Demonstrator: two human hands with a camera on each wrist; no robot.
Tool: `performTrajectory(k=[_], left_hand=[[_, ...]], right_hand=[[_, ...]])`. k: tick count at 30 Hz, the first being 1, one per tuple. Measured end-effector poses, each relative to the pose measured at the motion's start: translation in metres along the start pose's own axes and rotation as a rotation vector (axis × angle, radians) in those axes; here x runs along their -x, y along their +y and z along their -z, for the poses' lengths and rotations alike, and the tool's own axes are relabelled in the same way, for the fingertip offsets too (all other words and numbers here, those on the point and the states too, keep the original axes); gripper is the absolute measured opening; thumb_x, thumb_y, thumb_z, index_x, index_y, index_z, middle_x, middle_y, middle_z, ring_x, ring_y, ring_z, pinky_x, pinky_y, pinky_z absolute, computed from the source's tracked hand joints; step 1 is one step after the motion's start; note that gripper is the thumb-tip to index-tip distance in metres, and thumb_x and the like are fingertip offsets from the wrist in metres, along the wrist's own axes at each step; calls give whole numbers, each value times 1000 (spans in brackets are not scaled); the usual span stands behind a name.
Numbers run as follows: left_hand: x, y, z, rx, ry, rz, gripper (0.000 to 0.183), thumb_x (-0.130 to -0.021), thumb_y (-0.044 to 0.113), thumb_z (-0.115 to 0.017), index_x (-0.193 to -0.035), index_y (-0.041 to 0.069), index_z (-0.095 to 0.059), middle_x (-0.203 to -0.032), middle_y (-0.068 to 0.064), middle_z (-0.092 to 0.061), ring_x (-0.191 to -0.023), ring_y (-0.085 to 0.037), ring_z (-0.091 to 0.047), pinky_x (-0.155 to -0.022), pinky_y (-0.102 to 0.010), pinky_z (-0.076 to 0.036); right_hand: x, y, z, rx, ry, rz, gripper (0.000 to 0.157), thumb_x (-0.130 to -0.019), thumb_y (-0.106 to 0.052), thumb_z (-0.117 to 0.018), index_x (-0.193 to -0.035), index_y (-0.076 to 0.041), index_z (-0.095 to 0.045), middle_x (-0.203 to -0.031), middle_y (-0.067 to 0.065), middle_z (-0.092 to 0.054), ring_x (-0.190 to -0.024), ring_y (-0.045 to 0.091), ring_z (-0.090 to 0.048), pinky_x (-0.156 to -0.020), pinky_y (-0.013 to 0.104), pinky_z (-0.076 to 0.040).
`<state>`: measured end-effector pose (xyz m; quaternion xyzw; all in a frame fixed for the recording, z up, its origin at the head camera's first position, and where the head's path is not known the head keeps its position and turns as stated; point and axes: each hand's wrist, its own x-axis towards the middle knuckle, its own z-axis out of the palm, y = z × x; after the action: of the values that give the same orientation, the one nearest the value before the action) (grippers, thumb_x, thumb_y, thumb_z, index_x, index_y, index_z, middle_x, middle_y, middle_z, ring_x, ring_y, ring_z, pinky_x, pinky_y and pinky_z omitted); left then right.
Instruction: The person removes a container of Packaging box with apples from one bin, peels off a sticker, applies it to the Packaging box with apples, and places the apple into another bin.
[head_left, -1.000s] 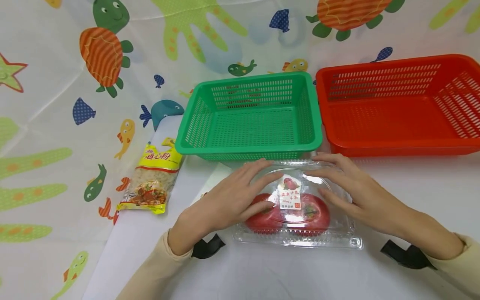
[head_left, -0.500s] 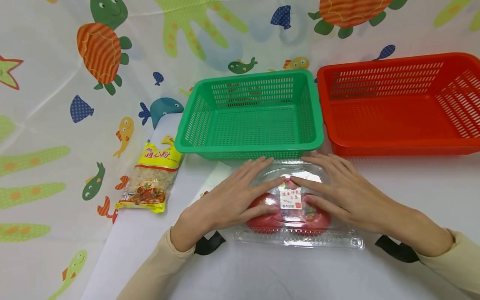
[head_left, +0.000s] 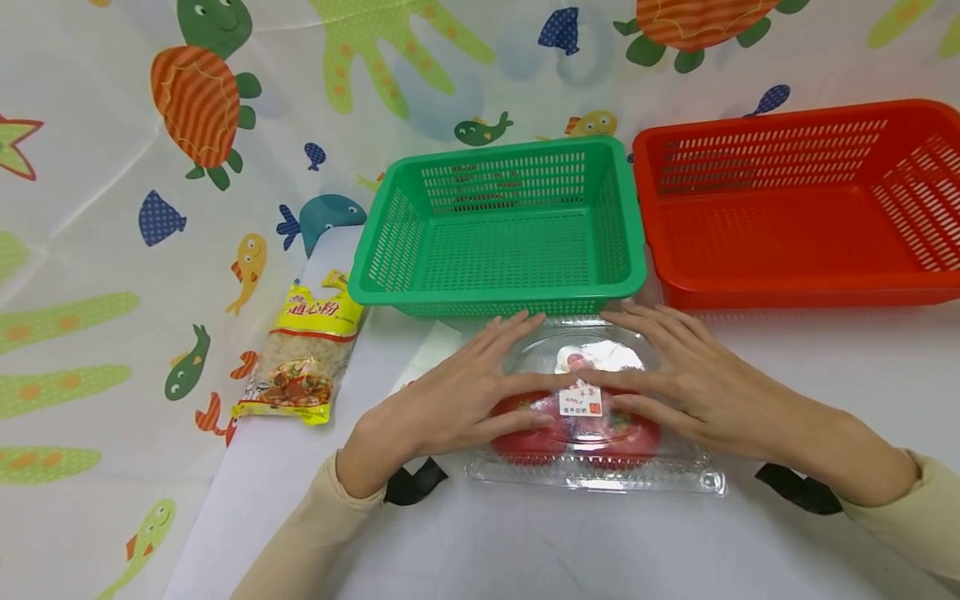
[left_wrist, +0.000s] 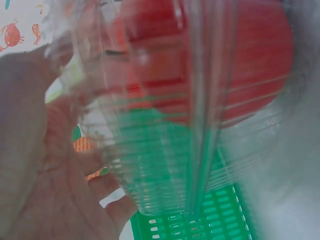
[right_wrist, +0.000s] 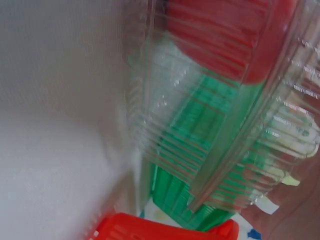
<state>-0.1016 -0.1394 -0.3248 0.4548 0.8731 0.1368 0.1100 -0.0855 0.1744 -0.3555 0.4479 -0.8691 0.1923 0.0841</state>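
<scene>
A clear plastic clamshell box (head_left: 592,481) lies on the white table in the head view, its lid down. Two red apples (head_left: 632,437) show through it, and a white label (head_left: 581,406) is on top. My left hand (head_left: 453,396) rests over the lid's left part with straight, spread fingers. From the other side my right hand (head_left: 712,387) lies over the lid's right part, fingers also extended. Their lowered fingertips almost meet above the label. In the left wrist view an apple (left_wrist: 255,60) appears behind the box's ribbed wall; the right wrist view shows the ribbed wall (right_wrist: 200,145) too.
Behind the box stands a green basket (head_left: 502,250), with a larger red basket (head_left: 795,242) to its right. A bag of pasta (head_left: 303,354) lies at the table's left edge. Partly under my left forearm is a pale flat packet (head_left: 431,354).
My right hand has come left across the lid, bringing its fingertips close to those of my left hand. Fingers of both hands have dipped slightly over the label. The box stays in place.
</scene>
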Motion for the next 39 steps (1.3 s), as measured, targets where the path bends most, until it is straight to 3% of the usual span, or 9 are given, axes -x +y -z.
performTrajectory(k=[6, 10, 16, 22, 28, 33, 36, 39], left_hand=[[1, 1, 2, 33, -9, 7, 49, -105, 51, -56, -151, 36, -57, -173, -13, -17, -161, -31, -8, -130, -47, -7], [0, 1, 1, 44, -10, 28, 53, -106, 51, -55, -156, 36, -51, -173, -13, -16, -161, -31, -7, -130, -47, -7], [-3, 2, 0, 10, 2, 45, 56, -107, 48, -55, -159, 30, -46, -171, -13, -21, -160, -30, -13, -129, -48, -12], [-7, 3, -3, -50, 35, 39, 58, -106, 48, -57, -159, 25, -48, -168, -17, -27, -157, -33, -21, -129, -49, -17], [-11, 5, -3, -103, 101, 28, 56, -106, 48, -57, -156, 22, -52, -162, -17, -35, -151, -32, -32, -125, -44, -30], [-13, 9, -1, -128, 95, 59, 57, -106, 51, -57, -155, 22, -53, -161, -17, -36, -150, -32, -34, -124, -44, -32], [-13, 10, -1, -130, 92, 61, 59, -106, 51, -56, -157, 22, -51, -161, -17, -36, -150, -32, -33, -124, -44, -32], [-8, 8, -2, -72, 115, 58, 60, -106, 47, -57, -158, 19, -48, -162, -18, -34, -151, -33, -33, -122, -45, -36]], right_hand=[[1, 1, 4, -26, -43, -16, 54, -96, -44, -72, -148, -38, -60, -165, 14, -33, -148, 39, -30, -109, 71, -33], [1, 1, 4, -26, -50, -19, 57, -97, -45, -71, -151, -37, -57, -166, 14, -32, -149, 40, -29, -108, 72, -33], [-1, 1, 2, 4, -15, 7, 59, -102, -46, -63, -158, -33, -48, -163, 15, -35, -146, 39, -33, -108, 71, -34], [-2, 2, 0, 28, 20, 20, 56, -105, -51, -55, -156, -26, -53, -159, 15, -41, -142, 37, -38, -107, 67, -37], [-4, 1, -1, 42, 20, -4, 56, -104, -48, -60, -154, -22, -56, -156, 15, -45, -141, 37, -40, -107, 67, -38], [-5, -1, 0, 68, 10, -12, 59, -102, -48, -62, -154, -23, -54, -156, 15, -46, -141, 38, -40, -108, 67, -38], [-4, -3, 1, 49, -4, -54, 61, -101, -46, -65, -156, -25, -52, -158, 14, -44, -143, 37, -39, -109, 68, -38], [0, -7, 3, -21, -12, -151, 66, -98, -41, -71, -159, -29, -48, -160, 11, -40, -144, 35, -37, -108, 70, -40]])
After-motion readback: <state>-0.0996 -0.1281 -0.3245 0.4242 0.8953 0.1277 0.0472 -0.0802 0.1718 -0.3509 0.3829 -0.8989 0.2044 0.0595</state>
